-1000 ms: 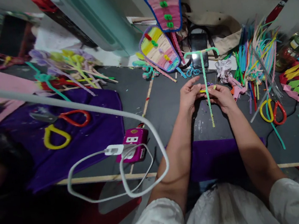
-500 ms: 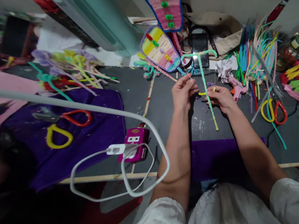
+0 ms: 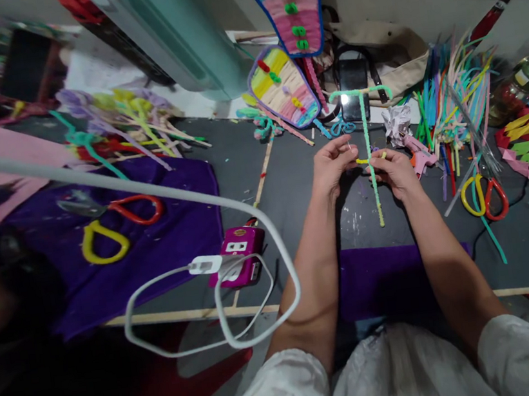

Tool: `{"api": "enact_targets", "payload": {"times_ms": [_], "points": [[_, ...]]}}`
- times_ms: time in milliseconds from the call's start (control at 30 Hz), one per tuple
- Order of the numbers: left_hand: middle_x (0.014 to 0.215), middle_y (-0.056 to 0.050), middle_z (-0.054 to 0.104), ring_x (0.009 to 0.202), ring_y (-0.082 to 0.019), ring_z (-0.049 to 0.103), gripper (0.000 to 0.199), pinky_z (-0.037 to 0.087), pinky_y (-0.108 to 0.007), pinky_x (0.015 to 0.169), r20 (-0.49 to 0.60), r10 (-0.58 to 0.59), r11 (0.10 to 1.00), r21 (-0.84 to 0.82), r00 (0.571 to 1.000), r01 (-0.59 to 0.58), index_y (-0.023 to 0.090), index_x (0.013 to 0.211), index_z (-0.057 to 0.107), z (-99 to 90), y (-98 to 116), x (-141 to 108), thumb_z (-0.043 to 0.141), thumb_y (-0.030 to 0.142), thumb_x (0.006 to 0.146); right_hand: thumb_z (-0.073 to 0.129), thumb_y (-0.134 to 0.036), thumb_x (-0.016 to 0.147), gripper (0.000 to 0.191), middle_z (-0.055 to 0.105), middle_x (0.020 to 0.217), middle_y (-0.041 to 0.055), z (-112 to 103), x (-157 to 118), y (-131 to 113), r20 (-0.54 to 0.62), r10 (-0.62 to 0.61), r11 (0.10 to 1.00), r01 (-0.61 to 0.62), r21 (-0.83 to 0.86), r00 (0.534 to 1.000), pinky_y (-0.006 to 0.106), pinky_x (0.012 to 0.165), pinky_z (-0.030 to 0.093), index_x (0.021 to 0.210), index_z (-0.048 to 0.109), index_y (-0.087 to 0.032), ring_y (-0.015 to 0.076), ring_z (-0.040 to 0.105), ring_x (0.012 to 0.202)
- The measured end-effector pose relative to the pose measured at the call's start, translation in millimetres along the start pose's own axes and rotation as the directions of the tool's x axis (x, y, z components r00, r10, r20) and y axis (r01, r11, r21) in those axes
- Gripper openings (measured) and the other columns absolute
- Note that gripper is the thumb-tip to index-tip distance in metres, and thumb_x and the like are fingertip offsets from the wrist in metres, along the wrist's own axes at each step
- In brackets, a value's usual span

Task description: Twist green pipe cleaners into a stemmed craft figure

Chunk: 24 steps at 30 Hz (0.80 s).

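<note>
A T-shaped stick frame (image 3: 365, 125) wrapped in pale green fuzzy pipe cleaner stands out over the table, its crossbar at the far end. A short yellow pipe cleaner (image 3: 362, 161) crosses its stem. My right hand (image 3: 395, 173) pinches the stem at that crossing, thumb and fingers closed. My left hand (image 3: 333, 166) is also closed in a pinch, its fingertips at the yellow piece's left end. A thin pale thread (image 3: 349, 145) shows at the left fingers; its full run is too fine to follow.
Two striped, rounded craft pieces (image 3: 283, 88) lie at the back. To the right are a pink glue gun (image 3: 420, 153), scissors (image 3: 473, 196) and many pipe cleaners (image 3: 463, 100). A white cable (image 3: 240, 201) loops at left near a magenta power socket (image 3: 244, 246). Other scissors (image 3: 104, 240) lie on purple cloth (image 3: 171, 197).
My left hand has moved right and slightly nearer, up to the yellow piece. The frame's crossbar has shifted right, so its stem stands straighter. My right hand keeps its pinch.
</note>
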<state>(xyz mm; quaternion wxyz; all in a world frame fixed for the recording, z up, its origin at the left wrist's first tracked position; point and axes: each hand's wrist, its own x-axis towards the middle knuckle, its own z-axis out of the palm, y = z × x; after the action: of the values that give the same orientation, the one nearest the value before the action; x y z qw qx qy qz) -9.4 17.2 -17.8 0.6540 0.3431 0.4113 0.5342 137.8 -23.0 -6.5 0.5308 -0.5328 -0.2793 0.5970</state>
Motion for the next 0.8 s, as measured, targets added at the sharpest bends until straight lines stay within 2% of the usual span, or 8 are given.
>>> {"api": "enact_targets", "payload": {"times_ms": [233, 333, 500, 633, 800], "points": [[0.078, 0.0, 0.068, 0.065, -0.009, 0.062, 0.044, 0.054, -0.022, 0.062, 0.004, 0.068, 0.997, 0.023, 0.998, -0.068, 0.017, 0.1, 0.073, 1.5, -4.8, 0.6, 0.084, 0.017, 0.057, 0.09, -0.031, 0.047, 0.039, 0.064, 0.061, -0.0068, -0.4, 3.1, 4.6, -0.018, 0.004, 1.0, -0.004, -0.006, 1.0, 0.02, 0.046, 0.053, 0.075, 0.065, -0.019, 0.0101, 0.064, 0.054], [0.079, 0.001, 0.068, 0.066, -0.01, 0.064, 0.045, 0.054, -0.023, 0.062, 0.01, 0.024, 1.0, 0.007, 1.0, -0.024, 0.018, 0.1, 0.072, 2.8, -4.9, -0.9, 0.086, 0.019, 0.057, 0.09, -0.031, 0.046, 0.04, 0.064, 0.061, -0.0074, -0.6, 4.3, 5.5, -0.022, 0.007, 1.0, -0.006, 0.028, 1.0, 0.02, 0.045, 0.052, 0.075, 0.065, -0.019, 0.0095, 0.063, 0.053], [0.073, -0.001, 0.069, 0.062, -0.011, 0.065, 0.039, 0.055, -0.025, 0.062, 0.129, -0.11, 0.993, 0.056, 0.986, 0.103, 0.015, 0.092, 0.071, 4.8, -5.7, -5.9, 0.088, 0.023, 0.058, 0.088, -0.032, 0.049, 0.038, 0.066, 0.062, -0.0069, -2.6, 5.4, 4.3, -0.023, -0.005, 0.999, 0.006, 0.052, 1.0, 0.02, 0.048, 0.051, 0.078, 0.065, -0.02, 0.0092, 0.063, 0.054], [0.069, -0.001, 0.069, 0.059, -0.01, 0.064, 0.033, 0.055, -0.024, 0.062, 0.137, -0.101, 0.994, 0.053, 0.985, 0.095, 0.014, 0.086, 0.072, 6.1, -5.7, -8.5, 0.087, 0.024, 0.058, 0.088, -0.032, 0.05, 0.038, 0.066, 0.062, -0.0074, -3.5, 5.3, 3.2, -0.011, 0.004, 0.998, -0.004, 0.055, 1.0, 0.02, 0.051, 0.053, 0.078, 0.065, -0.021, 0.0086, 0.063, 0.054], [0.07, 0.002, 0.069, 0.06, -0.01, 0.064, 0.041, 0.056, -0.024, 0.064, 0.122, -0.083, 0.996, 0.036, 0.989, 0.079, 0.016, 0.095, 0.072, 7.9, -4.0, -9.3, 0.086, 0.023, 0.057, 0.088, -0.033, 0.052, 0.038, 0.067, 0.063, -0.0062, -5.0, 6.4, 4.8, 0.011, -0.003, 0.999, 0.003, 0.047, 1.0, 0.021, 0.052, 0.054, 0.08, 0.066, -0.021, 0.0089, 0.063, 0.055]]}}
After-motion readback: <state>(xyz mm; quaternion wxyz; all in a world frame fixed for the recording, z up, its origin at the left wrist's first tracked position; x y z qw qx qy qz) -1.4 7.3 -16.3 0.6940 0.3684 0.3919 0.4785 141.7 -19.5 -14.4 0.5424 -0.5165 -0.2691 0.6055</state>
